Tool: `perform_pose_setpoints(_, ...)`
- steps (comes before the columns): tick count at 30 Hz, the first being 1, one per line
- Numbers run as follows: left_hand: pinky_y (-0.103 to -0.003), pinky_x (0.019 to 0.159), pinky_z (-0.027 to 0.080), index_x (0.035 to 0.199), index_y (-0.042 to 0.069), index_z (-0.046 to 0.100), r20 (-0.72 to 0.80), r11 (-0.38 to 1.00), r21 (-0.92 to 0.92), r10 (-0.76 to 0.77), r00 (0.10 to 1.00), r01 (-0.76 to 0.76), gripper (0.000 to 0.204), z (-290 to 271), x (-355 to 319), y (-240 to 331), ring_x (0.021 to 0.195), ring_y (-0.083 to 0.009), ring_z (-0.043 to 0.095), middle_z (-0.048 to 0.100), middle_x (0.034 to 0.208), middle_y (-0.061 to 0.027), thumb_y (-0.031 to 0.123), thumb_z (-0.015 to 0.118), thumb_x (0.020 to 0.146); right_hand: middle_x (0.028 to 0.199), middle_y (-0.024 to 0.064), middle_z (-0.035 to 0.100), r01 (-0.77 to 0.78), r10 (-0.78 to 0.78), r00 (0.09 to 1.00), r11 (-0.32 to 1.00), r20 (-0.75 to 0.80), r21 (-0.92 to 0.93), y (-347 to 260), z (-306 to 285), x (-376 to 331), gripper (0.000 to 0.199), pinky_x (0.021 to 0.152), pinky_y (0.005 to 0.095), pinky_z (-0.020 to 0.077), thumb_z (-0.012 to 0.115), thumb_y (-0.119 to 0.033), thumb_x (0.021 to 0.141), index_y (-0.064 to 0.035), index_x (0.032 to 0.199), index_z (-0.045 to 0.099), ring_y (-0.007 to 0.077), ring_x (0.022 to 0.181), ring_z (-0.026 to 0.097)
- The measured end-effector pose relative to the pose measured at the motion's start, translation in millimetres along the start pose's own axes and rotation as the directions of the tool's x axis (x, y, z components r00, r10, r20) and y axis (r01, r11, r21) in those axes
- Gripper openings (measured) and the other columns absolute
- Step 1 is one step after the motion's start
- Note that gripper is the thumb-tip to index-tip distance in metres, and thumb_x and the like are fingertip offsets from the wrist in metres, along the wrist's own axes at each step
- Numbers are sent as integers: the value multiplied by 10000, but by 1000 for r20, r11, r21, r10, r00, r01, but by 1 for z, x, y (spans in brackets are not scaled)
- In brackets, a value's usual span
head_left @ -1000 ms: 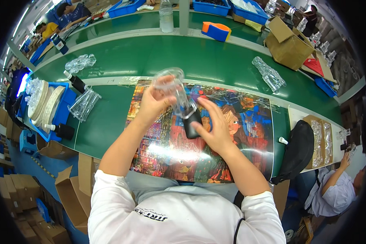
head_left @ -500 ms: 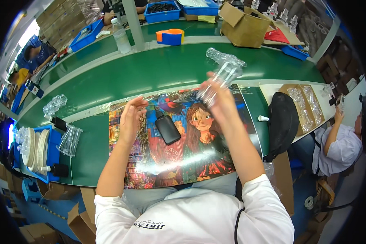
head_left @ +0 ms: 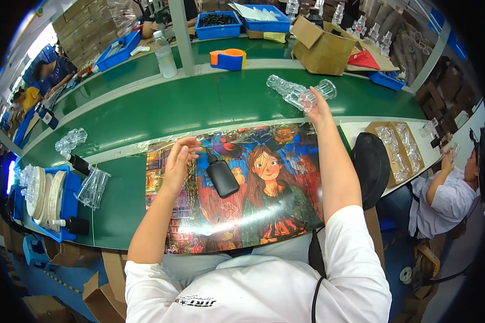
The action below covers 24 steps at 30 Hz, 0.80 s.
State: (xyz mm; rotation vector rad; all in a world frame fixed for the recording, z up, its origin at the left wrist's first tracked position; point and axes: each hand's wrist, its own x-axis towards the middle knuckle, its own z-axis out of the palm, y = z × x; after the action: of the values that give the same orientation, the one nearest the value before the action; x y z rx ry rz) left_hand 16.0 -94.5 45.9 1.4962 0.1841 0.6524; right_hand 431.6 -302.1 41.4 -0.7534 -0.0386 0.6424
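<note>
Right hand (head_left: 319, 107) holding a clear, flared plastic vessel (head_left: 325, 88); left hand (head_left: 179, 164) empty.
The right grip is closed on it over the green worktop (head_left: 221, 102), a knobbly clear plastic piece (head_left: 279, 86) just left; the left grip is half open, a flat black bottle (head_left: 222, 178) just right of it on a glossy illustrated sheet (head_left: 277, 215).

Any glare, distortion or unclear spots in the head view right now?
Head view: white glare streaks the lower part of the glossy printed sheet; head view: the green table bows in a fisheye arc, with the corners black; head view: the clear plastic pieces at the right hand overlap, so their outlines are hard to separate.
</note>
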Motion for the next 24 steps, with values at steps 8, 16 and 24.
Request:
perform_pose_setpoints(8,-305,857,429,1229,-13,459,-26,999,-17,-51,998,51,376,-7,3,-9,1027,-198,541,550,1121,-126,247,398,965,953,121,609,24,-24,1000,996,-3,-89,3,23,-8,269,697,331,539,691,-138,797,-8,994,562,245,832,618)
perform_pose_setpoints(16,-347,991,387,1309,-49,375,4,932,-329,-158,987,150,459,4,0,11,1203,-265,468,511,1231,-184,225,446,949,1119,170,592,-26,48,952,997,304,-74,72,112,-140,369,838,309,503,616,-126,848,21,1176,531,225,974,606)
perform_pose_setpoints(24,-425,1050,335,1338,-63,243,-44,470,-870,-375,926,149,633,-12,1,18,1281,-325,358,369,1343,-245,342,497,924,1243,130,545,447,251,726,536,641,-716,128,144,-227,475,930,338,455,709,-128,758,-7,1188,549,229,1106,563)
